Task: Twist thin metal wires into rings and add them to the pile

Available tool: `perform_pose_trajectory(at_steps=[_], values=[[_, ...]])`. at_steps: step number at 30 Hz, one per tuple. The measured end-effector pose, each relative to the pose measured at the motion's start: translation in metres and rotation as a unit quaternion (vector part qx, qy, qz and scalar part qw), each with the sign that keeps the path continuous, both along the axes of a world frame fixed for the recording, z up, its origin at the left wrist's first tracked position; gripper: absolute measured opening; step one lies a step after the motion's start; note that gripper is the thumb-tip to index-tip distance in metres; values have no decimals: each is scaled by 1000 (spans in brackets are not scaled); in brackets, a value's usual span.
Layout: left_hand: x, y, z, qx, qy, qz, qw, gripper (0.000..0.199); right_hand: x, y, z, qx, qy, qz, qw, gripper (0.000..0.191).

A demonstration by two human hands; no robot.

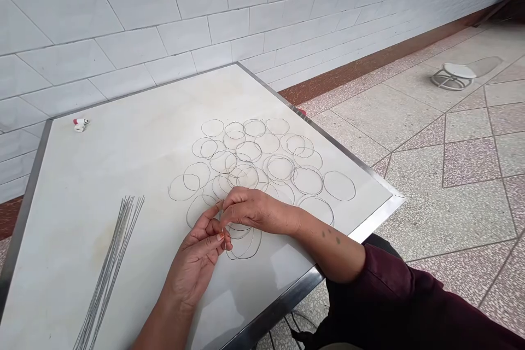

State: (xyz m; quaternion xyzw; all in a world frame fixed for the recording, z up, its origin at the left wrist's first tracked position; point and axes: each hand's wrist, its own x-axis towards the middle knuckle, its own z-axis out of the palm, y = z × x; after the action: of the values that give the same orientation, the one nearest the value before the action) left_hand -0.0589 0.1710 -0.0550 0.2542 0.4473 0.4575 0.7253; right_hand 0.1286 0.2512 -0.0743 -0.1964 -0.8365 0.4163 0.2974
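My left hand (pixel 205 246) pinches a thin wire ring (pixel 246 258) between thumb and fingers, just over the table. Close against it, my right hand (pixel 252 212) has its fingertips closed on the same wire, near where its ends seem to meet. The fingers partly cover the joint, so I cannot make out whether the ends are hooked together. Beyond both hands, several finished-looking wire rings (pixel 241 175) lie flat and overlapping on the table. A bundle of straight thin wires (pixel 107 273) lies to the left of my left forearm.
The white table (pixel 135 142) has a metal edge and stands against a white tiled wall (pixel 139 5). A small red and white object (pixel 81 124) sits at its far left corner. On the floor at the right stands a low round stool (pixel 455 75).
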Motion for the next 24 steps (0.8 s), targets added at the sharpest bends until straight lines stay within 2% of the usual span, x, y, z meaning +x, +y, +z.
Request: perform_pose_trajectory(at_steps=[3,5,12,16,21,24], values=[[-1,0,1,10,2,-8,1000,46,0,2,-1,65,48,-7,997,20],[-1,0,1,13,4,-7,1000,46,0,2,-1,77,45,-8,996,20],[1,-2,-4,11,11,-7,1000,46,0,0,3,80,-18,0,997,23],[4,-2,-2,25,-1,24,999,54,0,1,-1,91,16,-28,995,22],[4,-2,4,54,-12,77,995,63,-4,2,-4,53,102,-71,991,27],[4,-3,4,59,-19,88,994,62,-5,0,-2,55,121,-85,987,17]])
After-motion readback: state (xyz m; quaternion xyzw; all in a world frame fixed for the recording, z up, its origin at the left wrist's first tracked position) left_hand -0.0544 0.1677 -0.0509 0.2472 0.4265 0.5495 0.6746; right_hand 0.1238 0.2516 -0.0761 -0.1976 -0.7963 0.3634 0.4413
